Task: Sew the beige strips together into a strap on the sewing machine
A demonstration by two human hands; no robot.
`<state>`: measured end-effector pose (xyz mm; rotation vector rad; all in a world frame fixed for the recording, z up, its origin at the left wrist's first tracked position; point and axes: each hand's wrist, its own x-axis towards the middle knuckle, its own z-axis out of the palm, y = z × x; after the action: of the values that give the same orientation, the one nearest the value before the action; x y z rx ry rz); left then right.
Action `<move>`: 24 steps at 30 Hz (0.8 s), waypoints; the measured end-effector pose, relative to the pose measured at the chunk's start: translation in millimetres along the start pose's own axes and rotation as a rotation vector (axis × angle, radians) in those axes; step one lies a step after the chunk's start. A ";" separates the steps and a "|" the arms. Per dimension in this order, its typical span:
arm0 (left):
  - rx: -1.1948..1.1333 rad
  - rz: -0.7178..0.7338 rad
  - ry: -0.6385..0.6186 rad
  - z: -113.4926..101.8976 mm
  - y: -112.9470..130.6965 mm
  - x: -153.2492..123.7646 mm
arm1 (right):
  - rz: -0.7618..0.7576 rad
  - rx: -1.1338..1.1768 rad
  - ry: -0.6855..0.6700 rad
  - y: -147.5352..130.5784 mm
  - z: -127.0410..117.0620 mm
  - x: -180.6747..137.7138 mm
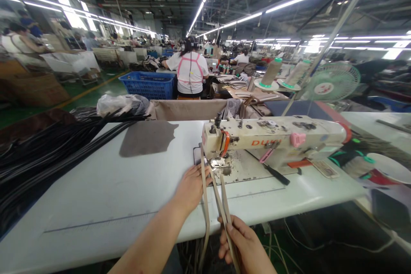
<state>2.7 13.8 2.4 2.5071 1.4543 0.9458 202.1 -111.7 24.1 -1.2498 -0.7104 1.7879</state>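
Observation:
A beige industrial sewing machine (276, 137) stands on the white table, its metal needle plate (220, 162) below the head. My left hand (192, 184) lies palm down just left of and in front of the plate, fingers stretched out, with their tips at the strips. One narrow beige strip (205, 205) hangs from the machine head, across my left fingers and over the table's front edge. My right hand (239, 239) is closed around more narrow beige strips (221, 201), in front of the edge. These strips run up toward the needle area; the needle contact is hidden.
Black strips (80, 158) are heaped at the left. A dark grey flat piece (147, 139) lies on the table (105, 197). A black-handled tool (278, 175) rests by the machine. Behind are a blue basket (149, 85), a seated co-worker (191, 70), thread cones (271, 72) and a fan (334, 81).

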 end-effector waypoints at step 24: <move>0.015 -0.032 -0.046 -3.8 2.2 0.8 | 0.040 0.004 0.039 -6.8 6.0 -4.8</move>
<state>2.6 12.5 6.7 2.4907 1.4885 0.8700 199.4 -112.4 34.0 -1.3011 -0.6642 1.7913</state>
